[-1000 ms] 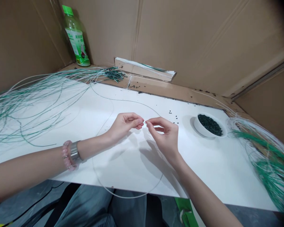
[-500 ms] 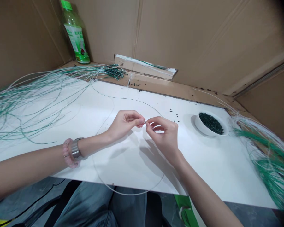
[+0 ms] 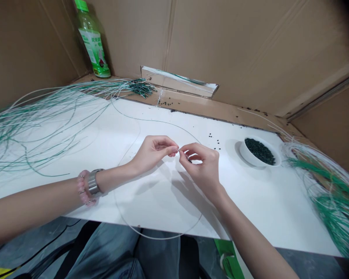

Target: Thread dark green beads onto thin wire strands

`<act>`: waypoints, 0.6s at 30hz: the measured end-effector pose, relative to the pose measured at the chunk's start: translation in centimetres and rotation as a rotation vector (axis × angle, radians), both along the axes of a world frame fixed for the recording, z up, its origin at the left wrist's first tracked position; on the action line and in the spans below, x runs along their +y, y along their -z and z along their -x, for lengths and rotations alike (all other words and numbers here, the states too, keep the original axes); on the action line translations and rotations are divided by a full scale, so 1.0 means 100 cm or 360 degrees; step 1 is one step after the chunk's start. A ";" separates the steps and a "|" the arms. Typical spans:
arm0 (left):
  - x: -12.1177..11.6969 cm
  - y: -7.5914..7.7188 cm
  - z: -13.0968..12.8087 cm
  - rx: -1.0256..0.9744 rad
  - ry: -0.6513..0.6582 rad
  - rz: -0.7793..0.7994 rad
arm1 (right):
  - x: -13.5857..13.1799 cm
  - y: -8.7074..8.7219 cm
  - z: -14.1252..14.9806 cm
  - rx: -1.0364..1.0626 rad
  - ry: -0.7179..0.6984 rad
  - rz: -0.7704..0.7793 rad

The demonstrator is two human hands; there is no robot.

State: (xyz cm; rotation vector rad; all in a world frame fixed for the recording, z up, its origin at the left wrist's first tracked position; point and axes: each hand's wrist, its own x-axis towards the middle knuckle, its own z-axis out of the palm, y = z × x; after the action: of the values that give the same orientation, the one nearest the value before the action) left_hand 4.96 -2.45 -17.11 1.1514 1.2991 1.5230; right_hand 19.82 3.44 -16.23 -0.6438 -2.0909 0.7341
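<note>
My left hand [image 3: 154,152] and my right hand [image 3: 201,164] meet above the middle of a white tabletop [image 3: 258,217]. A thin wire [image 3: 159,121] forms a wide loop on the table and rises to the fingertips. Its tip sits between my left fingertips and my right thumb and forefinger. A small dark bead [image 3: 189,159] shows inside my curled right fingers. A white bowl of dark green beads [image 3: 260,152] stands to the right of my right hand, out of reach of my fingertips.
Bundles of white and green strands [image 3: 46,128] spread on the left, with more [image 3: 328,186] on the right. Loose beads [image 3: 214,140] lie near the bowl. A green-capped plastic bottle [image 3: 91,42] stands in the far corner against cardboard walls [image 3: 250,46].
A dark bead now shows in my right fingers, close to the wire tip. The view has tilted slightly since the earliest frame, and my hands have barely moved.
</note>
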 end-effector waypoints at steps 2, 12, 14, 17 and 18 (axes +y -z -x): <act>0.000 0.001 0.000 0.0017 -0.0009 0.0008 | 0.000 0.000 0.000 -0.0017 -0.0001 -0.0039; -0.002 0.004 0.001 0.0167 0.0044 -0.0012 | 0.003 0.002 -0.002 -0.0083 -0.0035 -0.0374; -0.001 0.003 0.000 0.0142 0.0033 -0.0002 | 0.003 0.001 -0.002 -0.0081 -0.0029 -0.0402; 0.000 0.001 0.000 0.0047 0.0027 0.0030 | 0.002 0.000 -0.002 -0.0048 0.0000 -0.0400; 0.000 0.000 0.000 0.0021 0.0033 0.0041 | 0.002 0.000 -0.002 -0.0038 0.0006 -0.0397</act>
State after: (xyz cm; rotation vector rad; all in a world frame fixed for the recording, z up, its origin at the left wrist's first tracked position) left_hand 4.96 -2.40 -17.14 1.1572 1.3082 1.4819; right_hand 20.03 3.62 -16.23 -0.5198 -2.1574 0.4550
